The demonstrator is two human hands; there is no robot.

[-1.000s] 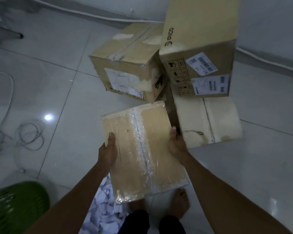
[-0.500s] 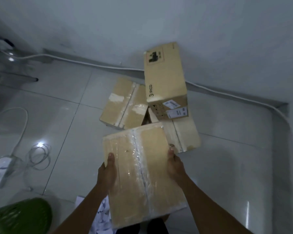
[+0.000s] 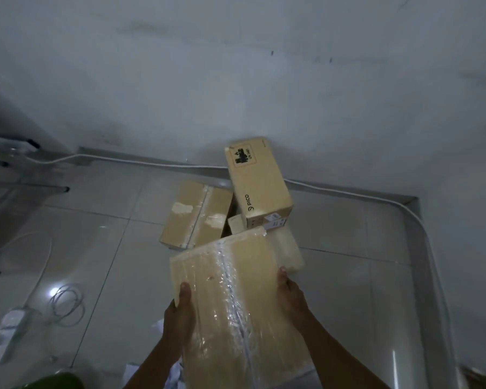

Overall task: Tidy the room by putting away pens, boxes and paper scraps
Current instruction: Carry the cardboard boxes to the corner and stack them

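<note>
Your left grip (image 3: 180, 313) & right grip (image 3: 289, 296) clamp the carton (image 3: 236, 304) by its two long sides, thumbs flat on top, fingers hidden underneath. Both are pinching it, neither spread. The carton is held up off the floor (image 3: 362, 276), with its long axis & tape seam running away from you toward the pile. The pile is just past the far edge: the PICO box (image 3: 260, 186) resting on a paler flat box (image 3: 291, 248), w/ a taped box (image 3: 197, 214) lying beside it to the left, near the wall. The right grip sits a bit further fwd, so it's nearer the pile. The carton is plain brown cardboard, looks stiff; the top has crinkly clear film, prob. slick under your thumbs. The floor tiles are glossy. Paper scraps (image 3: 174, 372) lie below your left forearm.
</note>
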